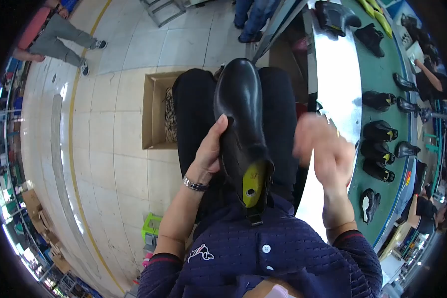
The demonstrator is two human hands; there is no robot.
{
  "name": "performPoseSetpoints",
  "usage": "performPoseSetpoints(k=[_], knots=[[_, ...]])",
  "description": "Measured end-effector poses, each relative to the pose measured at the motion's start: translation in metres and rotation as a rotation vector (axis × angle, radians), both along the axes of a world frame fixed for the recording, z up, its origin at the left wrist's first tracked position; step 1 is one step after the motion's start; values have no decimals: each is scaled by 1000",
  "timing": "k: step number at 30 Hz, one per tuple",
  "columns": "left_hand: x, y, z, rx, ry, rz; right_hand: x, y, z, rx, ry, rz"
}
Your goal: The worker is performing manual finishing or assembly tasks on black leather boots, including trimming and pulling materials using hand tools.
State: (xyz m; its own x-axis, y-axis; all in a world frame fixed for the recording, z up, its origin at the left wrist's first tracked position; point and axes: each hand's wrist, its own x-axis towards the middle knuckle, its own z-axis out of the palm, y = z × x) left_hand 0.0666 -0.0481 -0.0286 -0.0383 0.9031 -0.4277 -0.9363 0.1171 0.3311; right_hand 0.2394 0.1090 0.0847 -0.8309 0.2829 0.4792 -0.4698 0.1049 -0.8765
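One black shoe (239,94) sits above the lap, between two thighs in dark trousers (193,94), its rounded toe pointing away from the person and its opening toward the shirt (293,233). Two bare hands are in view. The left hand (212,148) grips the shoe's left side from a forearm angled up and inward; its thumb presses on the upper, while the other fingers are mostly hidden behind the shoe. The right hand (328,146) is raised to the right, apart from the shoe, its forearm nearly upright in view; it is blurred, and whether its fingers are together, apart or around something cannot be told. One metal bracelet (194,185) circles the left wrist. On the green surface (391,57) to the right, three black shoes (379,130) stand close together in a row, with yellow showing at each; more dark shoes lie around them, and one shoe with a pale sole (369,205) lies nearer the person. One cardboard box (147,111) beside the left thigh contains cord (170,116). The yellow insole (252,186) bears a short dark printed mark, and one embroidered motif (201,254) decorates the shirt.
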Motion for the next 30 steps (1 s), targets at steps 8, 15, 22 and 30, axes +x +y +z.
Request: performPoseSetpoints(k=[8,15,22,30], knots=[[-3,20,36,98,468,-152,-31,12,-28,-402,-532,-314],[5,38,42,91,598,-197,-19,21,-31,-482,-411,-473],[12,75,51,-6,641,-281,-3,32,-39,-504,-349,-607],[46,118,69,41,899,-404,47,57,-30,-218,-701,-757]])
